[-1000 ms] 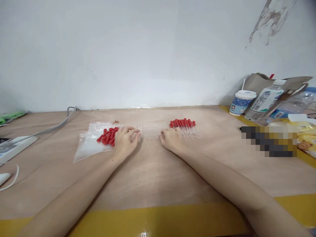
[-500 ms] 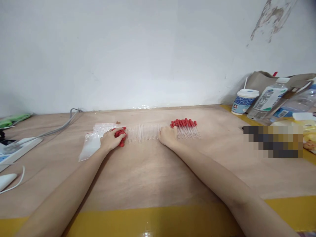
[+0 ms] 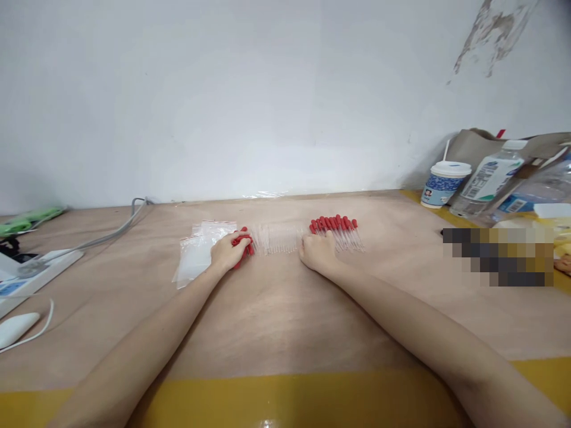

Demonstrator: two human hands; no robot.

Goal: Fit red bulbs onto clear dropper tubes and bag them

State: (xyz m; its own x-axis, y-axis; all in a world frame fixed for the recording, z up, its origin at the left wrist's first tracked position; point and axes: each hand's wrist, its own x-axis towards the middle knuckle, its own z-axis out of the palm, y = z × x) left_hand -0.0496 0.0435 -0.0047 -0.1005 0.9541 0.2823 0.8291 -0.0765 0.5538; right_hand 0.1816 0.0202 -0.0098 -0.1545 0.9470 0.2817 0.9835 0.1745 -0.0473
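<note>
My left hand [image 3: 226,252] curls round a heap of red rubber bulbs [image 3: 244,242], its fingers pressed against them. Just right of the heap, several thin glass dropper tubes [image 3: 281,239] lie side by side in a row on the table. My right hand [image 3: 317,249] rests at the row's right end with its fingers closed; what they grip, if anything, is hidden. Beyond it lies a group of droppers with red bulbs [image 3: 339,224] fitted, tips toward me. Clear zip bags [image 3: 196,257] lie under and beside my left hand.
A wooden table [image 3: 267,321] with yellow tape [image 3: 232,395] along its near edge meets a white wall. At right stand a paper cup [image 3: 444,184] with a straw and a plastic bottle [image 3: 491,178]. At left lie a power strip [image 3: 49,267], cables and a white mouse-like object [image 3: 18,329].
My left hand has slid right, and the red bulbs, the zip bags and the left end of the tube row have shifted right too. My right hand has moved slightly right.
</note>
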